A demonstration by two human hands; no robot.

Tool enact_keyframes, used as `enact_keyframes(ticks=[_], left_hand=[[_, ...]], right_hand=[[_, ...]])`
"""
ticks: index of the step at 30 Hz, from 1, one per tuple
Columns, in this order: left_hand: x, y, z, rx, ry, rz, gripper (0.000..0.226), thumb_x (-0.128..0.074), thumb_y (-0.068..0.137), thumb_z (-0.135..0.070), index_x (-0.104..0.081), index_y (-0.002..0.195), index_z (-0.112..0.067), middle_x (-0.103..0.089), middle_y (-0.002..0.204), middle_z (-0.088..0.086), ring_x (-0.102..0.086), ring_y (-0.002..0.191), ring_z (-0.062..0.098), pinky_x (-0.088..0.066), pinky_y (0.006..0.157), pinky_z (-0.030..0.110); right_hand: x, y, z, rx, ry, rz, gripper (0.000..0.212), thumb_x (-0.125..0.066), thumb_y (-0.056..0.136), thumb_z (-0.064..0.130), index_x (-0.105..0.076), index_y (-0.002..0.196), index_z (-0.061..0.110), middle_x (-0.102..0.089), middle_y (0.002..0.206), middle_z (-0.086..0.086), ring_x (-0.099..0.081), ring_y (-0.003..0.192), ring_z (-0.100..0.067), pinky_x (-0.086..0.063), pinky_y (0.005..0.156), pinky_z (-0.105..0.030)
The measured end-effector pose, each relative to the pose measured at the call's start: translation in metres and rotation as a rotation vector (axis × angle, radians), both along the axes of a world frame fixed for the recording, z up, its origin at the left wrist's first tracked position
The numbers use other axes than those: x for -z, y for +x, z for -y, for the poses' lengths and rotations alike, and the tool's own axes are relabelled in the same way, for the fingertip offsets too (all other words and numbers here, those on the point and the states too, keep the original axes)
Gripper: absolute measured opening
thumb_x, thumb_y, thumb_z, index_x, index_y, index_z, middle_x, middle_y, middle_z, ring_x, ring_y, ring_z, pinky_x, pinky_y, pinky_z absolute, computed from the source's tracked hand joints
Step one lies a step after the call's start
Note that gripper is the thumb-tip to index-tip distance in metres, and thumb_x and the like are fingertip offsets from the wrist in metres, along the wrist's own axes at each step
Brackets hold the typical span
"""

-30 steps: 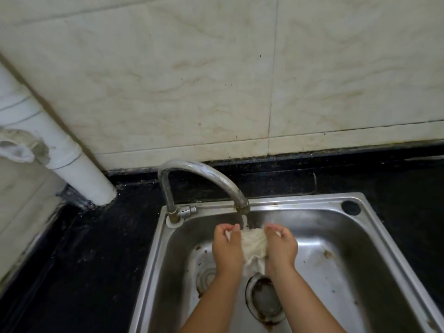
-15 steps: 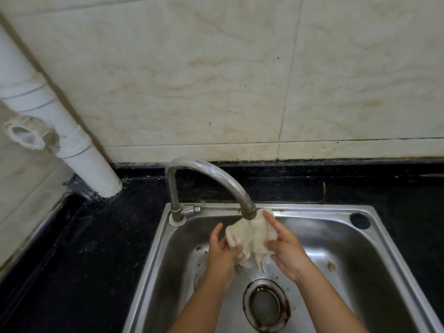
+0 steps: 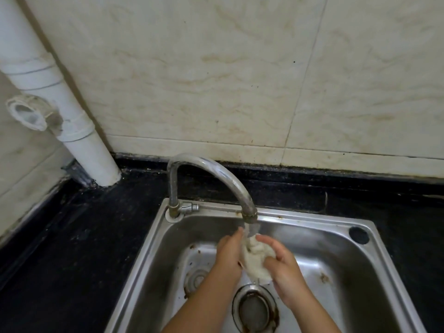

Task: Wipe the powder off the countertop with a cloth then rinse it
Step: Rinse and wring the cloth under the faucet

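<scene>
Leftmost, pipe: a white pipe [image 3: 60,109] slants down the wall corner and meets the countertop at its foot, with a round capped opening [image 3: 27,112] on its left side.
Wall: pale marbled tiles [image 3: 216,80] with brownish streaks and dark grout lines.
Countertop: a black countertop [image 3: 72,248] runs round the sink on the left, behind and on the right; the stretch in view is dark and dull.
Sink: a steel sink [image 3: 324,248] set into the countertop, rust spots on its floor, a round black plug [image 3: 358,235] in its far right corner.
Tap: a curved metal tap [image 3: 209,174] rises from the sink's back left rim, arches rightward and ends just above the hands; water runs from its mouth onto the cloth.
Left hand: the left hand [image 3: 228,255] sits against the cloth's left side, fingers pointing up toward the spout and pressing the cloth.
Cloth: a wet, off-white cloth [image 3: 257,260] is bunched between both hands, over the sink, right under the stream.
Right hand: the right hand [image 3: 283,267] curls round the cloth's right side, thumb and fingers gripping it.
Drain: a round strainer [image 3: 254,308] with a rusty ring lies below the hands; a second, smaller round fitting [image 3: 195,278] lies to its left.
</scene>
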State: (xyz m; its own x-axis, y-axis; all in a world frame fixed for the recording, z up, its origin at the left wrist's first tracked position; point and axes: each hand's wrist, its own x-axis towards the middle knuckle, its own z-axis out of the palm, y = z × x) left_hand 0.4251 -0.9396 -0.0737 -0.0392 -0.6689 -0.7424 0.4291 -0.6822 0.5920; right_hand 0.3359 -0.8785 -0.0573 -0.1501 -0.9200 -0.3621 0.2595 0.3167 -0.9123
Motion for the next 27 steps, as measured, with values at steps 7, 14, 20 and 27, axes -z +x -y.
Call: enact_keyframes(ticks=[7, 14, 20, 27], left_hand=[[-0.01, 0.007, 0.001, -0.084, -0.085, -0.115, 0.039, -0.046, 0.09, 0.006, -0.042, 0.128, 0.002, -0.055, 0.082, 0.018, -0.055, 0.069, 0.025, -0.051, 0.056, 0.034], [-0.031, 0.028, -0.002, -0.02, -0.275, -0.05, 0.026, -0.052, 0.089, -0.013, -0.054, 0.108, 0.005, -0.059, 0.093, 0.021, -0.058, 0.078, 0.026, -0.05, 0.079, 0.039], [-0.045, 0.05, 0.003, 0.142, -0.328, 0.207, 0.013, -0.057, 0.085, 0.002, -0.06, 0.092, -0.009, -0.063, 0.086, 0.011, -0.06, 0.076, 0.021, -0.051, 0.067, 0.028], [-0.047, 0.054, 0.002, 0.119, -0.414, 0.354, 0.02, -0.05, 0.091, -0.007, -0.06, 0.078, -0.019, -0.063, 0.084, 0.004, -0.059, 0.08, 0.019, -0.049, 0.076, 0.033]], right_hand=[[0.006, 0.009, -0.003, 0.154, 0.005, 0.007, 0.043, -0.052, 0.085, -0.012, -0.056, 0.097, 0.029, -0.062, 0.104, -0.005, -0.06, 0.093, -0.019, -0.054, 0.073, -0.021], [-0.002, 0.018, 0.016, 0.148, 0.045, 0.519, 0.038, -0.04, 0.084, -0.013, -0.057, 0.105, 0.014, -0.066, 0.097, -0.009, -0.064, 0.084, -0.019, -0.055, 0.063, -0.024], [-0.014, 0.037, 0.031, 0.053, 0.024, 0.508, 0.033, -0.047, 0.076, -0.018, -0.06, 0.089, 0.01, -0.071, 0.069, -0.004, -0.064, 0.069, -0.02, -0.052, 0.062, -0.029], [-0.011, 0.042, 0.039, 0.008, 0.042, 0.137, 0.037, -0.041, 0.089, -0.012, -0.058, 0.082, 0.02, -0.063, 0.076, 0.001, -0.059, 0.07, -0.013, -0.05, 0.055, -0.018]])
